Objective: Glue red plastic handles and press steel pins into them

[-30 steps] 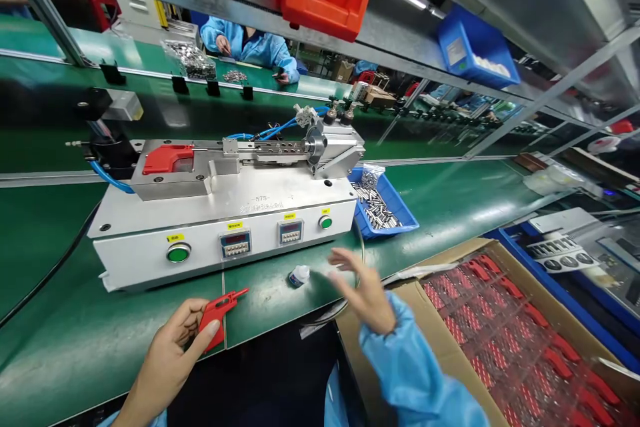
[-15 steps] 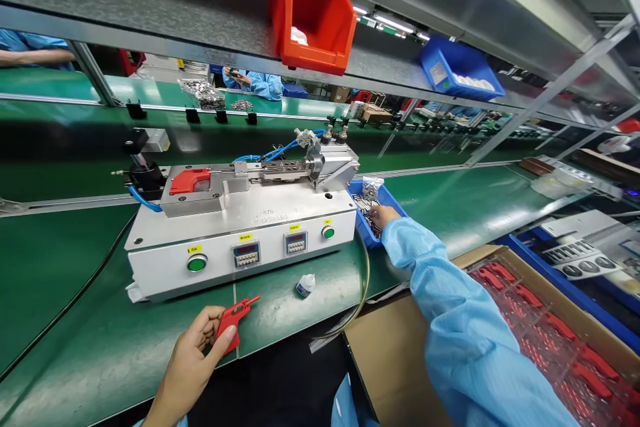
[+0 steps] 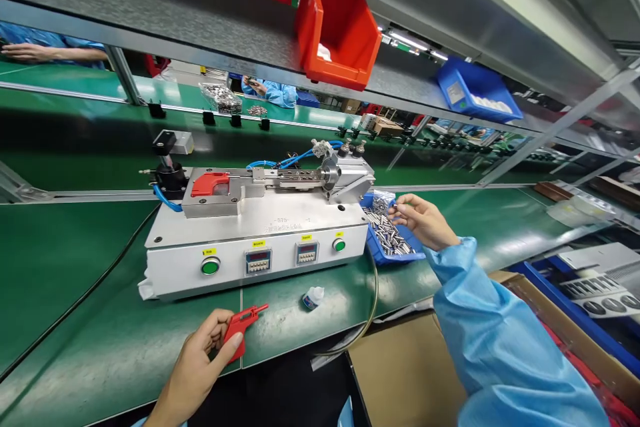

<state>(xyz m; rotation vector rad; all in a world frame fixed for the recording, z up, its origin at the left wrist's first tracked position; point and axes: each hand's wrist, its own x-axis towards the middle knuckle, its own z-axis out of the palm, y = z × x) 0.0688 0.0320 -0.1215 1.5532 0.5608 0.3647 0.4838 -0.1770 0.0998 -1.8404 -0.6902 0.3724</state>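
On a factory floor, a green tabletop (image 3: 115, 340) stretches beneath a metal shelf (image 3: 150, 27), with co-workers' blue sleeves (image 3: 281, 95) visible at upper left. At lower centre-left, the fingers of the left hand (image 3: 197, 363) grasp a red gun-shaped piece (image 3: 239, 332) near the tabletop's front edge, its thin tip pointing right. It looks like light, stiff, smooth plastic; the broad body seems the sound place to hold, the slim tip the likeliest part to snap.

Right of centre, the fingers of the right hand (image 3: 423, 220) are drawn together in a pinch on a small dark piece (image 3: 393, 205), too tiny to identify. Just beside them, a blue bin (image 3: 400, 257) is heaped with metal pins (image 3: 390, 237), hard and probably slippery, with a clear bag (image 3: 383, 200) at its back.

At centre, a white-fronted machine (image 3: 257, 220) cradles a second red piece (image 3: 210, 183), a small bottle (image 3: 313, 297) before it. At upper centre, an orange-red bin (image 3: 343, 70) holds something white, mostly hidden; at upper right, a blue shelf bin (image 3: 457, 93) holds white pieces (image 3: 493, 105). A cardboard box (image 3: 405, 367), lower right, shows red contents (image 3: 583, 363) behind the sleeve.
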